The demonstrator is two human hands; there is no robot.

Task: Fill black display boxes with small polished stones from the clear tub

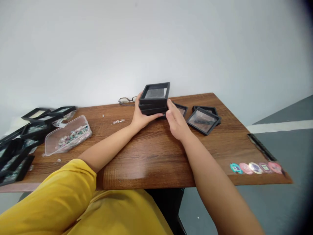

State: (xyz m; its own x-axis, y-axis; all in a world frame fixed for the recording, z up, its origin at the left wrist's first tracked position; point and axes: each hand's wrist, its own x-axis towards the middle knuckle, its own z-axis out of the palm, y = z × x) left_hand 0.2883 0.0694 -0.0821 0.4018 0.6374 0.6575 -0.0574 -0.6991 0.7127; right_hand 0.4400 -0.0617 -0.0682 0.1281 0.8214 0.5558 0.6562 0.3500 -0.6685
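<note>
Several black display frames with clear windows form a stack (pixel 154 100) held above the far part of the table. My left hand (pixel 143 114) wraps the stack's left side, thumb along its front lower edge. At the right side, my right hand (pixel 174 119) presses its fingers against the stack's edge. Just behind my right hand, another black frame (pixel 181 109) lies on the table, partly hidden. More black frames (pixel 204 120) lie overlapping to the right. The far fingers of both hands are hidden behind the stack.
A clear plastic box (pixel 52 143) with small colourful pieces stands at left, beside many black frames (pixel 36 129). Eyeglasses (pixel 125 100) lie by the wall. Small clear bits (pixel 118 121) are scattered on the wooden table (pixel 146 156). Round stickers (pixel 255 168) sit near the right front corner.
</note>
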